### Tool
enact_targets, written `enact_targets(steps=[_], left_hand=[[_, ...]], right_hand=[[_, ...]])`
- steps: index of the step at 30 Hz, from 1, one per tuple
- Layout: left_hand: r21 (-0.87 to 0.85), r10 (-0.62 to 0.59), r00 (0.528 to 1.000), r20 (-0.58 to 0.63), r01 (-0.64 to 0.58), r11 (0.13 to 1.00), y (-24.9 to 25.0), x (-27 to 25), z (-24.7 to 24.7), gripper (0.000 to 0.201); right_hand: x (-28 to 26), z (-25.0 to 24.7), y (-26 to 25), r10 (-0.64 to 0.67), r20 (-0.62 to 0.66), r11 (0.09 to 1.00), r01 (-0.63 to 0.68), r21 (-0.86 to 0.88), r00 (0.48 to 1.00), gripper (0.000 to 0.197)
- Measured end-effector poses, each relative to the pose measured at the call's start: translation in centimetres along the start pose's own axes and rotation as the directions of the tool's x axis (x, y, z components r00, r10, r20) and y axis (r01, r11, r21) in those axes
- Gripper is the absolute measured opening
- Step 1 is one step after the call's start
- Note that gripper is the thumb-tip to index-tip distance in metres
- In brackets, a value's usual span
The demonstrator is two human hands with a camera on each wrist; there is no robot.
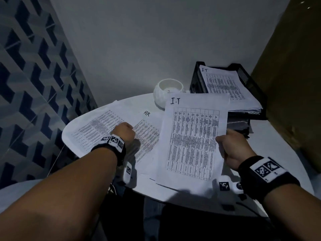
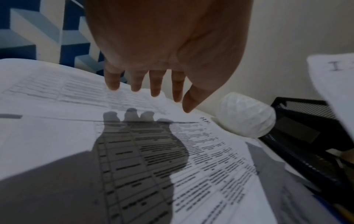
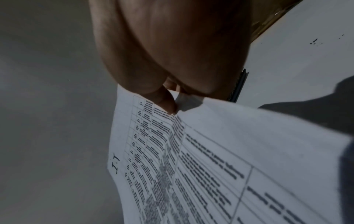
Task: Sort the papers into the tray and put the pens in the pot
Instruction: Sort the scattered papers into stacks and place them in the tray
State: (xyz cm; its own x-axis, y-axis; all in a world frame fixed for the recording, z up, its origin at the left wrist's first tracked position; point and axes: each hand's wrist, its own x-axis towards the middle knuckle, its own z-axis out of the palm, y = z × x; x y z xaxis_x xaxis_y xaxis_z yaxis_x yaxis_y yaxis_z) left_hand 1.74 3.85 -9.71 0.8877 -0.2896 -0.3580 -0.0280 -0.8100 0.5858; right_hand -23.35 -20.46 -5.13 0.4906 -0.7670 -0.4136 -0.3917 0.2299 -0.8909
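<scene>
Right hand (image 1: 232, 150) pinches white printed "I.T" sheet (image 1: 192, 141) by one edge; left hand (image 2: 168, 50) open. Risk: limp sheet snags black mesh tray (image 1: 243, 73) rim, creases.

Held sheet (image 1: 192, 141): "I.T"; tray stack (image 1: 225, 84): "IT"; table sheet (image 1: 147, 129): "HR".

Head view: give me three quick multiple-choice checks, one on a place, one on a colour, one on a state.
1. Where is the white pot?
A. left of the black tray
B. inside the tray
C. on the floor
2. What colour is the tray?
A. white
B. black
C. red
3. The sheet marked I.T is:
A. flat on the table
B. crumpled
C. held by the right hand

Answers: 1 A, it stands beside the tray's left wall; 2 B, dark mesh; 3 C, the fingers pinch its edge.
</scene>
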Motion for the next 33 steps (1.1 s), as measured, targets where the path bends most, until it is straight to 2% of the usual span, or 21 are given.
enact_targets(steps=[2, 4, 6, 8, 10, 14, 20, 23, 25, 28, 33], left_hand=[[0.17, -0.017, 0.996, -0.082, 0.031, 0.985, -1.6, 1.7, 0.3, 0.041], [0.305, -0.051, 0.994, -0.091, 0.077, 0.949, -4.0, 5.2, 1.3, 0.059], [0.398, -0.098, 0.989, -0.107, 0.133, 0.908, -8.0, 11.0, 3.4, 0.088], [0.399, -0.17, 0.98, -0.103, 0.197, 0.896, -9.1, 11.9, 4.2, 0.1], [0.387, -0.163, 0.981, -0.105, 0.192, 0.902, -7.3, 8.2, 3.1, 0.092], [0.433, -0.13, 0.984, -0.122, 0.171, 0.885, -6.0, 5.8, 2.0, 0.077], [0.435, -0.063, 0.985, -0.158, 0.126, 0.892, -5.7, 4.2, 1.3, 0.034], [0.316, -0.058, 0.986, -0.158, 0.106, 0.943, -5.7, 3.8, 0.4, 0.005], [0.157, -0.027, 0.978, -0.205, 0.06, 0.986, -4.7, 3.2, -0.4, 0.014], [-0.031, 0.036, 0.966, -0.257, -0.046, 0.998, -1.1, 1.3, -0.9, 0.025], [-0.081, 0.31, 0.93, -0.196, -0.33, 0.94, 6.3, -3.5, 1.1, 0.027]], right_hand=[[0.4, 0.1, 0.2, 0.012, 0.006, 1.0, -0.012, 0.001, 1.0, 0.024], [0.6, 0.3, 0.4, 0.027, 0.024, 1.0, -0.027, 0.006, 0.999, 0.024], [0.8, 0.7, 0.5, 0.034, 0.037, 0.999, -0.035, 0.023, 0.999, 0.025], [1.1, 0.9, 0.7, 0.025, 0.044, 0.999, -0.027, 0.037, 0.999, 0.028], [1.4, 1.1, 1.0, 0.021, 0.051, 0.999, -0.023, 0.031, 0.998, 0.029], [1.8, 1.5, 1.3, 0.026, 0.064, 0.999, -0.027, 0.022, 0.998, 0.028], [1.1, 1.6, 1.0, 0.029, 0.068, 0.998, -0.033, 0.05, 0.997, 0.03], [0.3, 1.4, 0.5, 0.017, 0.059, 0.998, -0.02, 0.056, 0.998, 0.03], [0.3, 1.2, 0.4, 0.015, 0.03, 0.998, -0.017, 0.057, 0.999, 0.03], [0.5, 1.2, 0.2, 0.014, 0.005, 0.998, -0.014, 0.057, 1.0, 0.031], [0.1, 1.6, -0.1, 0.022, -0.025, 0.994, -0.019, 0.109, 0.999, 0.026]])
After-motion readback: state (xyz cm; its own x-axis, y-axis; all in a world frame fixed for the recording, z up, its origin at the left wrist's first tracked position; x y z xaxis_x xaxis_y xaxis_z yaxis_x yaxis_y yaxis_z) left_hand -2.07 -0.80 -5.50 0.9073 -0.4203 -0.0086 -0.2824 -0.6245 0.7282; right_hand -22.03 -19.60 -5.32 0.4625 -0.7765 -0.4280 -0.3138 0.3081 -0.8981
